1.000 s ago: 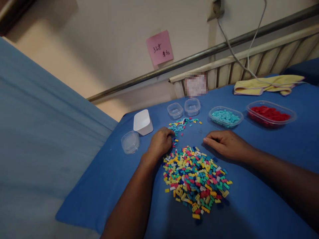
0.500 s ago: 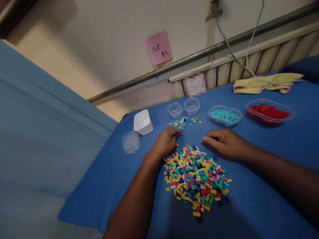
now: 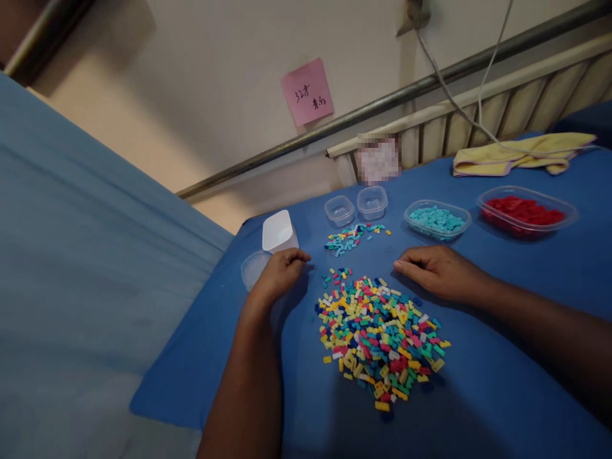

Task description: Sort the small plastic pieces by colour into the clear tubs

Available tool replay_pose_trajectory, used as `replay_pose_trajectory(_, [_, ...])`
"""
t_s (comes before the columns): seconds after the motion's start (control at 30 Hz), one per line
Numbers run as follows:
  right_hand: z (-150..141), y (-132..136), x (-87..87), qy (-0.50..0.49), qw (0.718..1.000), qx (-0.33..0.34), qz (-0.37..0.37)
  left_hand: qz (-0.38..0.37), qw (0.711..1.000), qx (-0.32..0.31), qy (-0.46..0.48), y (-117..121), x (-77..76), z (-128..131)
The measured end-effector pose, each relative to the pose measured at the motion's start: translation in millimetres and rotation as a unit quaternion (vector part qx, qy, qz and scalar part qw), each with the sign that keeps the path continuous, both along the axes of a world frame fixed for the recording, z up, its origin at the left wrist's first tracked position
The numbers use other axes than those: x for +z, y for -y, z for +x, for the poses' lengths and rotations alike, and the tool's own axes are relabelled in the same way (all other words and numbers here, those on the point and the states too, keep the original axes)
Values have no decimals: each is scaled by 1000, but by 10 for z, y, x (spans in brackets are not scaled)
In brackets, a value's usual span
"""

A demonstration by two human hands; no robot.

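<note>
A heap of small coloured toy building bricks (image 3: 382, 338) lies on the blue sheet between my forearms. My left hand (image 3: 284, 271) hovers left of the heap, in front of the white tub (image 3: 278, 233), its fingers bent and close together; whatever they may hold is hidden. Partly behind this hand is a clear plastic container or lid (image 3: 252, 268). My right hand (image 3: 433, 271) rests on the sheet at the heap's upper right, loosely curled with thumb against forefinger; its grip is too small to make out. A smaller group of mostly light-blue bricks (image 3: 347, 240) lies beyond the heap.
Two small clear tubs (image 3: 339, 212) stand at the back. To the right are a clear tub of turquoise pieces (image 3: 436, 220) and a clear tub of red pieces (image 3: 526, 211). Behind these lies a yellow cloth (image 3: 521, 156), crossed by a white cord. A blue curtain (image 3: 86, 255) hangs left.
My left hand has moved left, from the small bricks above the heap to the white tub. A few loose bricks that it covered now show. My right hand stays where it was.
</note>
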State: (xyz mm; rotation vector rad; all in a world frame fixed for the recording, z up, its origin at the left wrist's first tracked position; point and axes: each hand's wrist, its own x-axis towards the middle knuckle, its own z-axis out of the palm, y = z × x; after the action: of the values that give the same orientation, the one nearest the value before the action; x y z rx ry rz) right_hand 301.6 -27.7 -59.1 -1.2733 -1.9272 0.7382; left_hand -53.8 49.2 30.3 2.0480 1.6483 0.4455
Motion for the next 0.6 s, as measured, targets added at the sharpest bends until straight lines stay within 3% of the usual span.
replay_pose_trajectory(0.1, [-5,18,10,-8,1000,-5,7,-41,997,-22,-59,43,-64,-117])
replay_pose_trajectory(0.23, [-10,32,1,-5,1000,-10,2,-75,990,-76,-91,151,-134,56])
replay_pose_trajectory(0.4, [2,16,-42,-3,1000,-8,-4,-173,976,-127,25,272,-7,240])
replay_pose_trajectory(0.5, [13,8,-49,3,1000,-10,-7,-116,990,-80,26,299,105,136])
replay_pose_trajectory(0.6, [15,10,-35,3,1000,-7,-11,-43,994,-46,-91,394,154,8])
